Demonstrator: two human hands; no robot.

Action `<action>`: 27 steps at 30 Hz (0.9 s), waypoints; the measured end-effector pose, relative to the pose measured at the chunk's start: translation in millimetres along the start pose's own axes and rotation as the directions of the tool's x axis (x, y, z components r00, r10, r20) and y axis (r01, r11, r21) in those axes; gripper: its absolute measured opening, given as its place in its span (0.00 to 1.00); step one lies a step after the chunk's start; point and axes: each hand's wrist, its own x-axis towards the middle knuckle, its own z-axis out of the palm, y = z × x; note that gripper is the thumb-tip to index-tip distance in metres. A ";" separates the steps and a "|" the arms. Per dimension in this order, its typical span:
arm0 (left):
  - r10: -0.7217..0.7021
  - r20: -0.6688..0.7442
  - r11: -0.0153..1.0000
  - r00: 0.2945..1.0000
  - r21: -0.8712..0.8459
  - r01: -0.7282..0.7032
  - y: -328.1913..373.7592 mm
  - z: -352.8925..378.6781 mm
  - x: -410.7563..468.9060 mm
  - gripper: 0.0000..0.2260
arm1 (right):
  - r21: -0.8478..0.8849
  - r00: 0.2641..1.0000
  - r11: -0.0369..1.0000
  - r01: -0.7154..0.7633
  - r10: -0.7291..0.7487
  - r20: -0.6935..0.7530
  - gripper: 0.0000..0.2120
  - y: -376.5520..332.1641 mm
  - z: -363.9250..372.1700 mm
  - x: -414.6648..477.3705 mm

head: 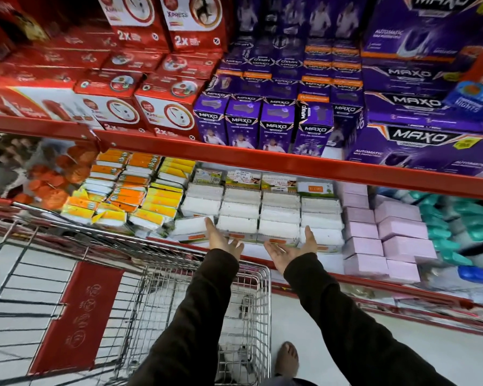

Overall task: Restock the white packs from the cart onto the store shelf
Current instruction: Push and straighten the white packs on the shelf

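Rows of white packs point(262, 215) lie stacked on the lower store shelf point(374, 282), between yellow-orange packs and pink boxes. My left hand point(223, 238) is stretched out palm up, fingers apart, at the front of the white stack beside a tilted white pack point(193, 225). My right hand point(293, 247) is also palm up and holds nothing, its fingertips against the front white packs. Below my arms stands the wire cart point(179, 296); a few white packs point(234, 358) show blurred at its bottom.
Yellow and orange packs point(140, 196) fill the shelf to the left, pink boxes point(388, 238) and teal packs point(452, 218) to the right. Above the red shelf beam point(262, 160) stand red boxes point(140, 107) and purple boxes point(290, 121). A foot point(286, 358) is on the floor beside the cart.
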 end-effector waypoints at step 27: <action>-0.036 0.054 0.999 0.998 0.042 0.034 74.8 -44.2 -2.7 0.39 | -0.228 1.000 0.974 0.009 -0.009 0.001 0.44 60.7 26.0 7.0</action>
